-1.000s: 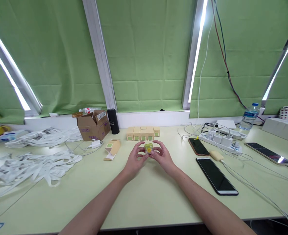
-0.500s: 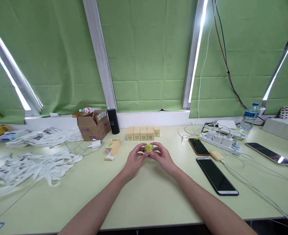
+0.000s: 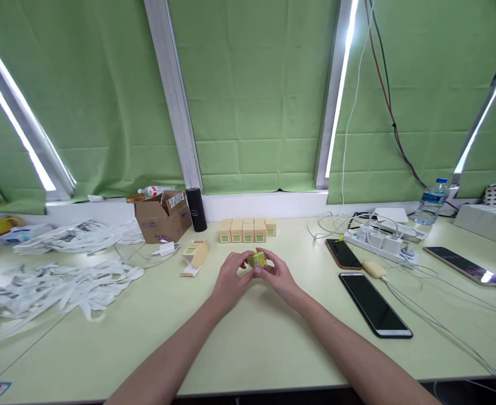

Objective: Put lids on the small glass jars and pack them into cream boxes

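Observation:
A small yellow-green item [image 3: 257,259], partly see-through with a yellow spot, is held between both hands above the pale table [image 3: 248,337]. My left hand [image 3: 231,275] grips its left side with thumb and fingers. On the right side, my right hand [image 3: 279,277] pinches it the same way. Behind the hands stand several small kraft boxes [image 3: 242,230] in a row, with green squares on their fronts. To the left lies an opened kraft box [image 3: 195,257] with its flap spread.
A brown carton [image 3: 163,219], black cylinder [image 3: 195,209] and white straps [image 3: 66,287] are on the left. Phones [image 3: 374,305], a power strip [image 3: 378,242], loose cables and a water bottle [image 3: 431,202] occupy the right. Green blinds hang behind.
The small item has been turned in my fingers, so its yellow spot now sits lower right. Both hands have shifted slightly around it.

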`<state>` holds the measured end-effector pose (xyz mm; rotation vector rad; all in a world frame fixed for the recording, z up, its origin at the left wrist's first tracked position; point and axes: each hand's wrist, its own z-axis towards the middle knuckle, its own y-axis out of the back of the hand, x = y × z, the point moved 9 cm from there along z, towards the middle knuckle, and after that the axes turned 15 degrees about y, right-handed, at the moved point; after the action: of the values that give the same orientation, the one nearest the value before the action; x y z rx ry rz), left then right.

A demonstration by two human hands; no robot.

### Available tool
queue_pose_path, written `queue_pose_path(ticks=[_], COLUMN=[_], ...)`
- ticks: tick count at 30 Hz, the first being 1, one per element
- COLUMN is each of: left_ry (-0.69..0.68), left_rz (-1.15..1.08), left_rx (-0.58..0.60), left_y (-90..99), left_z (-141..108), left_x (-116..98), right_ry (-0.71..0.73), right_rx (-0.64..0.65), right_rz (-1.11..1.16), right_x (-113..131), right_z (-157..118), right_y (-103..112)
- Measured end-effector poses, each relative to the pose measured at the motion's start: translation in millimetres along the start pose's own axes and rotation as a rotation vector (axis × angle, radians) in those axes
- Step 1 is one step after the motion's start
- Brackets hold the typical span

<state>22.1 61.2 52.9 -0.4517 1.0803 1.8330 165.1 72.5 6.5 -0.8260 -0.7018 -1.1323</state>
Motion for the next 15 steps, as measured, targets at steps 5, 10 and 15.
queue_pose_path(ticks=[5,10,15], left_ry=[-0.095,0.033,0.173], left_rz=[0.031,-0.164,-0.361], left_rx=[0.082,0.06,0.118], left_y=[-6.8,-1.5,-6.8], left_z=[-6.0,-0.5,7.0], left_x=[-14.2,-3.2,16.5], right_ry=[-0.026,-0.022,-0.094], right_rx=[-0.057,-0.154,-0.128], right_rz=[0.045,0.311,0.479], right_x=[-0.7,3.0,-0.7], right_z=[0.0,3.0,3.4], right_y=[5.1,9.3,1.9])
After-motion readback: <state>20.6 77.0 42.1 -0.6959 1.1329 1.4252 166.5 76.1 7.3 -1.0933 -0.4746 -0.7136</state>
